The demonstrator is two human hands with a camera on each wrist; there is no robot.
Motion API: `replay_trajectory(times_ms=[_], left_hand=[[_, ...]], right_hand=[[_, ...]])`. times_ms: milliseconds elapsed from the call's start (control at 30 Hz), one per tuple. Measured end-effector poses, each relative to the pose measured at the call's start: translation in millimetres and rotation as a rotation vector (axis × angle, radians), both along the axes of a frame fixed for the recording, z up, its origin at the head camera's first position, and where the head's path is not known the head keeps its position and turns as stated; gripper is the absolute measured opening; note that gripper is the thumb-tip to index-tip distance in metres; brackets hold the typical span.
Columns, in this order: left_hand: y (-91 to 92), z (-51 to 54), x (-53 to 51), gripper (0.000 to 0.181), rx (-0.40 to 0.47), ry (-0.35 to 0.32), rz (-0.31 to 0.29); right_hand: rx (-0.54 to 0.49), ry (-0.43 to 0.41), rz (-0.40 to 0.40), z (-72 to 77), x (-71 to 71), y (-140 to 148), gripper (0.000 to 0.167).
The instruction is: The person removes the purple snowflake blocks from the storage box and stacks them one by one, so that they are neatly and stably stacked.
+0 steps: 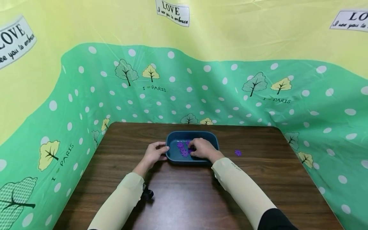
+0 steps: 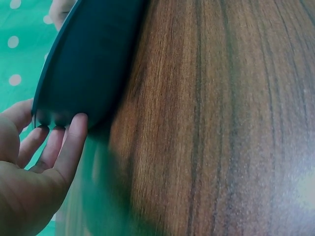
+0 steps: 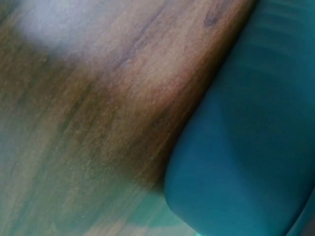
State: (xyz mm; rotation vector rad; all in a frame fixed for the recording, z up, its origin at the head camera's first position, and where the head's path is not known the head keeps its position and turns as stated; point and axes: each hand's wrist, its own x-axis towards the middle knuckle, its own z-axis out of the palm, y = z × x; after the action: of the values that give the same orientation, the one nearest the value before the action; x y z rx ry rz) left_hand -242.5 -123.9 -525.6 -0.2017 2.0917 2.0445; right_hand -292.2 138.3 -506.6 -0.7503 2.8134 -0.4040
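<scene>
A blue rectangular plastic tray sits on the table with several purple flower-shaped plastic pieces inside. My left hand holds its left end. In the left wrist view, the fingers of that hand touch the tray's outer wall, and the thumb lies at the rim. My right hand reaches over the tray's right part, with bent fingers down among the purple pieces. Whether it pinches one is hidden. In the right wrist view only the tray's outside and tabletop show.
Another purple flower-shaped piece lies on the brown wooden table, right of the tray. A small black object is by the left sleeve. Patterned green and yellow cloth hangs behind and along both sides.
</scene>
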Motion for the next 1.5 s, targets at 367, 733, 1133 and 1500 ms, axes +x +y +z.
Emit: replay_trajectory(times_ms=[367, 733, 1133, 1500], left_hand=[[1.3, -1.3, 0.9, 0.040, 0.001, 0.009, 0.005], [2.4, 0.0, 1.9, 0.039, 0.005, 0.025, 0.009], [2.2, -2.9, 1.2, 0.039, 0.011, 0.032, 0.009], [2.4, 1.6, 3.6, 0.039, 0.005, 0.018, 0.010]], right_hand=[[-0.090, 0.006, 0.043, 5.7, 3.0, 1.1, 0.029], [-0.200, 0.023, 0.071, 13.8, 1.0, 11.9, 0.029], [-0.249, 0.070, 0.052, 32.3, 3.8, 33.0, 0.027], [-0.293, 0.114, 0.039, 35.5, 3.2, 54.4, 0.024]])
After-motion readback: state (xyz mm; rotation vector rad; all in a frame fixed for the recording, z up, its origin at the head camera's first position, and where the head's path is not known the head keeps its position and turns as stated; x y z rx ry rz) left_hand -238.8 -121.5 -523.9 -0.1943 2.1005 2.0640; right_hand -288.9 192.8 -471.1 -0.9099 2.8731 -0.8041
